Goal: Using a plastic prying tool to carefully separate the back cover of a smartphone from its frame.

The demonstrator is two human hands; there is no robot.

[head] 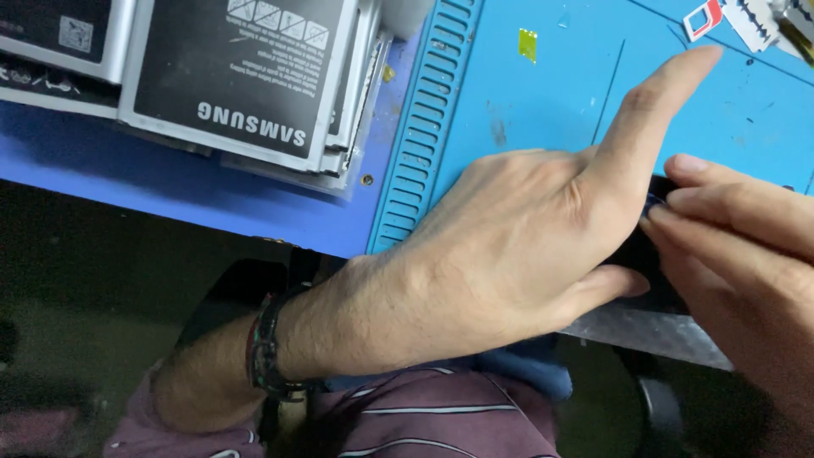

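Hands meet at near right edge of blue work mat (526, 110). Left hand (509, 246) curls round small dark device (646, 254), index finger out straight. Right hand (746, 246) fingertips pinched at its top edge. Device mostly hidden; progress can't be judged. Phone batteries (246, 76) stacked far left, untouched

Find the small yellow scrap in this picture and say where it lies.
The yellow scrap lies near the head view's top edge on the blue mat, right of its ribbed strip, above the left hand.

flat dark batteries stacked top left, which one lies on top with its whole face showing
The large dark rectangular battery with the silver rim, white print across its face; the dark battery at the far left is cut off by the picture's edge.
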